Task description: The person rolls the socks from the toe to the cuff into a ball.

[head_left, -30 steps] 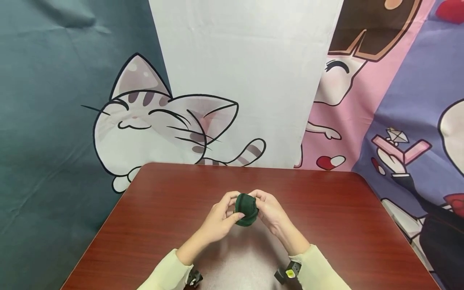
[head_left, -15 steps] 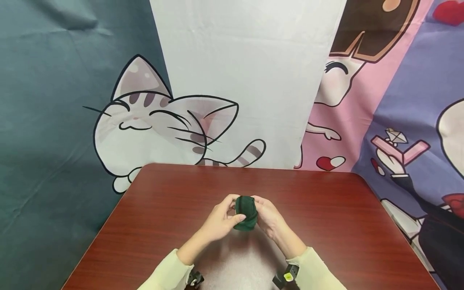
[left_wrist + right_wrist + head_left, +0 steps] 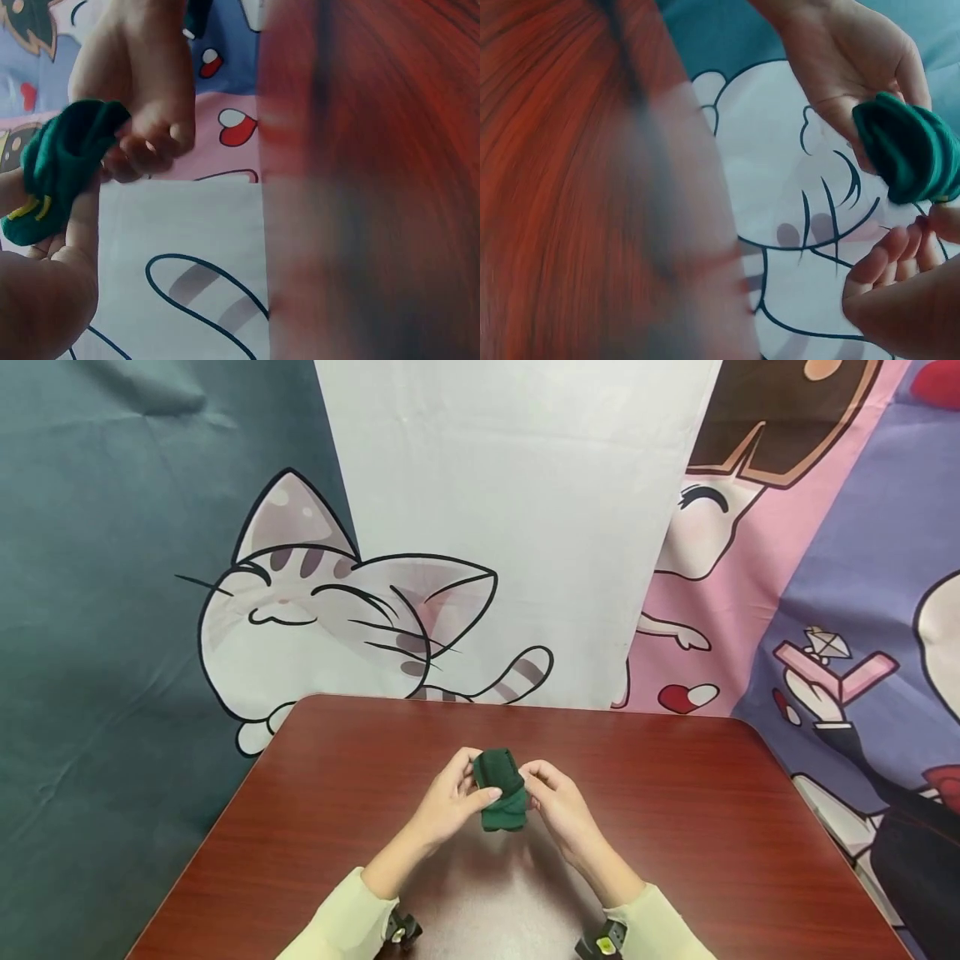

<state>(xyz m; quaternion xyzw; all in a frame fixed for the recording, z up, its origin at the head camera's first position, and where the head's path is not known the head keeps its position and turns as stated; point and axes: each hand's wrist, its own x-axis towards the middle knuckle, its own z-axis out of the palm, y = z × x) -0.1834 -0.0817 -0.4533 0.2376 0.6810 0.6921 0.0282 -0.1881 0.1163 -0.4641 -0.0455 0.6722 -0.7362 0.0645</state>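
A folded green sock [image 3: 501,781], dark and ribbed, is held up between both hands over the table. My left hand [image 3: 444,802] grips its left side, the thumb lying across the front and the other fingers behind. At the upper right edge, my right hand [image 3: 558,810] pinches the fabric with curled fingers. In the left wrist view the sock [image 3: 64,169] shows small yellow marks [image 3: 31,208] near its lower end and a dark opening at the top. The right wrist view has the sock's [image 3: 911,146] rolled layers turned towards the camera.
Below the hands is the reddish-brown wooden table [image 3: 337,760], with a glossy patch near its front. Behind it hangs a cloth backdrop [image 3: 525,527] printed with a cartoon cat [image 3: 315,635] and other figures. A small black device [image 3: 603,939] sits at each wrist.
The sock has gone from a rounded bundle to a longer shape, with a lighter flap hanging lower. Both hands have shifted; the left went slightly left with the sock, and the gap between hands has widened.
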